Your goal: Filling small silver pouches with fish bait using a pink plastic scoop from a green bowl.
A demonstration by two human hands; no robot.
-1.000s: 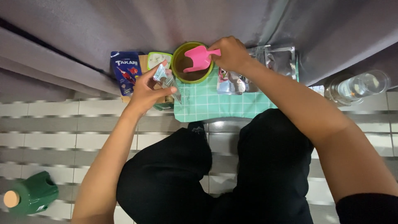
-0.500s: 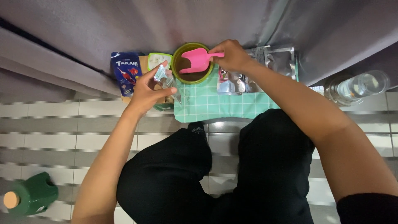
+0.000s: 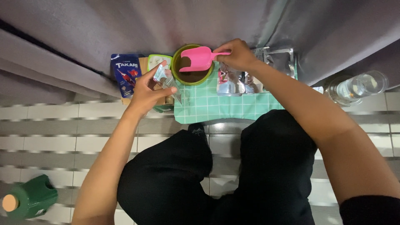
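- Shifted slightly since a second ago: pink plastic scoop (image 3: 199, 58) now level over the round olive-green pot (image 3: 192, 65), bowl of the scoop pointing left, a little dark soil inside.
- Right hand (image 3: 236, 54) closed around the scoop's handle, fingers wrapped from above, wrist angled in from the right.
- Left hand (image 3: 150, 88) curled loosely around a small clear plastic bag (image 3: 165, 81), thumb and fingertips pinching it, just left of the pot; about where it was before.
- Pot sitting at the far edge of the mint-green checked mat (image 3: 216, 105), close against the grey curtain (image 3: 175, 25); dark soil visible inside.
- Just right of the pot, silvery foil packets (image 3: 237, 83) on the mat, directly below the right hand.
- Left of the pot, a pale green tray (image 3: 157, 61) and a dark blue printed pouch (image 3: 126, 75), close together at the curtain's foot.
- Clear glass jar (image 3: 354, 86) well apart on the right, on white floor tiles (image 3: 54, 141).
- Dark green plastic jug with an orange cap (image 3: 27, 202) far off at bottom left.
- Open tile room to the left; black-trousered knees (image 3: 208, 175) crowding the near edge of the mat.
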